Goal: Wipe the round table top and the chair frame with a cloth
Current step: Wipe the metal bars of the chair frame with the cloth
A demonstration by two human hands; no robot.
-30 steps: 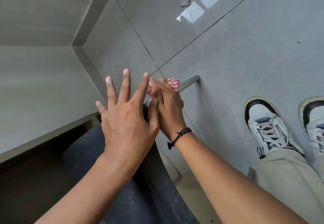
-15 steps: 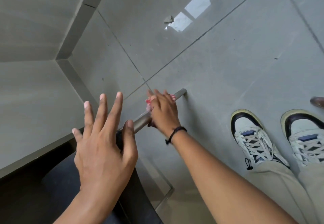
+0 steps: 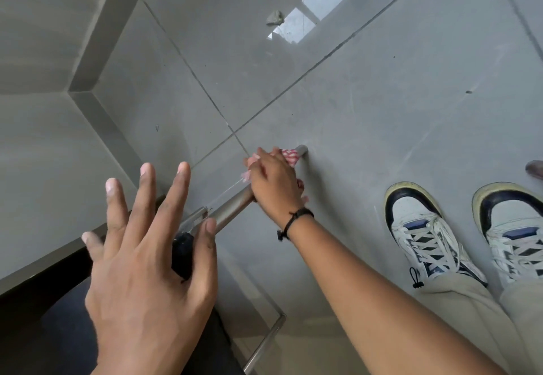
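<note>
No brand, label or writing can be read anywhere in the frame. Just right of centre the right hand [image 3: 274, 179] is curled around a red-and-white cloth [image 3: 289, 155], pressing it onto the metal chair leg [image 3: 232, 208], a round tube that slants from the lower left up to its foot [image 3: 302, 149] on the floor; a bit of cloth pokes out past the fingers at the leg's far end and another bit at the left of the knuckles. A black cord bracelet [image 3: 293, 222] circles that wrist. In the lower left the left hand [image 3: 147, 260] is spread wide, fingers apart and gripping nothing, its palm over the dark chair seat [image 3: 58, 330]; it hides much of the seat and the upper end of the leg, and whether it touches the seat cannot be told. A second metal tube [image 3: 264, 342] of the frame runs along the bottom centre. At the right edge two white sneakers [image 3: 426, 227] with dark trim and beige trouser legs [image 3: 470, 316] stand on the grey tiled floor [image 3: 382, 80]. In the upper centre a small crumpled scrap [image 3: 274, 17] lies beside a bright window reflection [image 3: 311, 7]. Grey walls [image 3: 44, 139] fill the left.
</note>
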